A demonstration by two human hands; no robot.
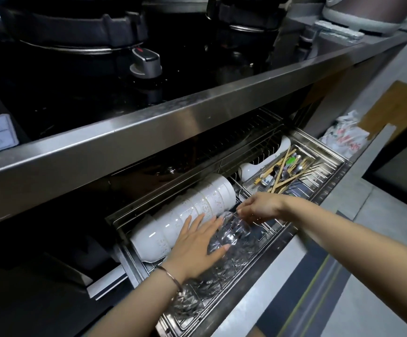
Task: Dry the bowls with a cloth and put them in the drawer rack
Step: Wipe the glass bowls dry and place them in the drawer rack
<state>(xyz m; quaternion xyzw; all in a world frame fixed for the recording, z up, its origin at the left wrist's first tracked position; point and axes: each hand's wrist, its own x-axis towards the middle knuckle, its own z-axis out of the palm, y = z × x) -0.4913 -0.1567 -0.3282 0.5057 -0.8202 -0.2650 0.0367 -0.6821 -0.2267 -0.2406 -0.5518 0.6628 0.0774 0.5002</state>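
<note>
The drawer rack [273,235] is pulled open below the steel counter. A row of white bowls [197,205] stands on edge along its back. In front of them runs a row of clear cut-glass bowls [212,280], also on edge. My left hand [195,244] lies flat with straight fingers on the glass bowls, its thumb against one. My right hand [258,207] pinches the rim of the last clear glass bowl [234,229] at the right end of that row. No cloth is in view.
A cutlery basket [285,173] with chopsticks and spoons sits in the drawer's right part, beside a white ladle [263,161]. Above is the steel counter edge [149,132] with a black hob and its knob [146,62]. A plastic bag [343,139] lies at the right.
</note>
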